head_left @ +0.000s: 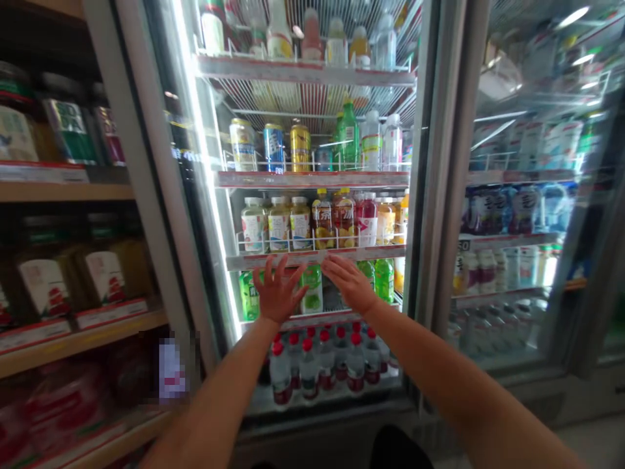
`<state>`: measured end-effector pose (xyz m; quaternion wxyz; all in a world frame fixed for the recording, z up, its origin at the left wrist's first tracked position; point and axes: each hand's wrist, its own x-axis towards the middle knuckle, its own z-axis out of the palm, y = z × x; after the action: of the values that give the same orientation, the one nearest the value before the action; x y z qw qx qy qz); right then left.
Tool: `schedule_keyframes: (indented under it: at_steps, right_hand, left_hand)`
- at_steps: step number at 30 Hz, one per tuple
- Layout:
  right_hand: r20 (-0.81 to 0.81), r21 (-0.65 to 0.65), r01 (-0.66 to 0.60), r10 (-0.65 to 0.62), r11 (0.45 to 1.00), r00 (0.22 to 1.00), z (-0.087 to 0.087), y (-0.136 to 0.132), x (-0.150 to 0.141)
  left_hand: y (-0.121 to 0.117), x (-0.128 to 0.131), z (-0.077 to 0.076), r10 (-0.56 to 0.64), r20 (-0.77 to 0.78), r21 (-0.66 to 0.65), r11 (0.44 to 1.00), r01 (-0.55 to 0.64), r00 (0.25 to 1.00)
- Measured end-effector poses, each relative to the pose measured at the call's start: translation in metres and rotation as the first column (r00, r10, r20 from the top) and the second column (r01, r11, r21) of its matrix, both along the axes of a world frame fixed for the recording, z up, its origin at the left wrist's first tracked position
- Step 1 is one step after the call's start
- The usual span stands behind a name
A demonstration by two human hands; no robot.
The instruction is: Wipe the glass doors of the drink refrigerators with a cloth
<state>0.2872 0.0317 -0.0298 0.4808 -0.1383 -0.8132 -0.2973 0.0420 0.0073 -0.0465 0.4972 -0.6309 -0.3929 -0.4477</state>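
The left hand [278, 293] was wide, its fingers splayed; the right hand [347, 281] was flat, fingers outstretched close together. Between them, a green bottle [312, 291] stood on a fridge shelf [336, 318], at the left hand's three o'clock; whether either touched it, I could not tell. Red-capped bottles [308, 370] stood at its six o'clock, yellow-capped bottles [343, 218] toward one.

Left hand [280, 288] and right hand [349, 281] hover before green bottles [384, 279].

Bright green bottles [384, 281] stand upright on a lower shelf [336, 318].
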Motion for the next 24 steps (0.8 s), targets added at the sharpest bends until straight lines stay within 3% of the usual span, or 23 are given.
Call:
schedule_keyframes:
  at_steps: [5,9,11,13,17,19,21,24]
  right_hand:
    - [0.053,0.039,-0.002,0.000,0.999,0.999,-0.020,-0.009,0.006]
    - [0.187,0.027,0.030,-0.034,0.999,0.982,-0.029,-0.015,0.010]
    - [0.253,0.005,0.039,-0.039,0.999,0.967,-0.022,-0.016,0.016]
    - [0.230,-0.009,0.024,-0.021,1.000,0.973,-0.005,-0.015,0.021]
    - [-0.181,-0.049,0.030,-0.038,0.998,0.983,0.038,-0.003,0.025]
    - [-0.289,-0.106,0.051,-0.079,0.993,0.954,0.047,0.002,0.019]
    - [-0.237,-0.155,0.073,-0.109,0.985,0.965,0.046,0.002,0.011]
    - [0.003,-0.185,0.098,-0.099,0.978,0.995,0.041,-0.003,0.008]
  left_hand:
    - [0.003,0.022,0.043,-0.021,0.093,0.102,0.995,0.011,0.995]
    - [0.011,0.044,0.075,-0.005,0.043,0.002,1.000,0.005,0.999]
    - [0.015,0.049,0.079,-0.004,0.045,-0.046,0.999,0.006,0.999]
    - [0.016,0.050,0.078,-0.022,0.065,-0.084,0.996,0.027,0.998]
    - [0.016,0.050,0.074,-0.077,0.110,-0.175,0.980,0.096,0.991]
    - [0.015,0.050,0.075,-0.090,0.133,-0.208,0.971,0.117,0.987]
    - [0.015,0.051,0.075,-0.095,0.149,-0.219,0.967,0.127,0.984]
    - [0.014,0.052,0.075,-0.097,0.150,-0.216,0.968,0.128,0.984]
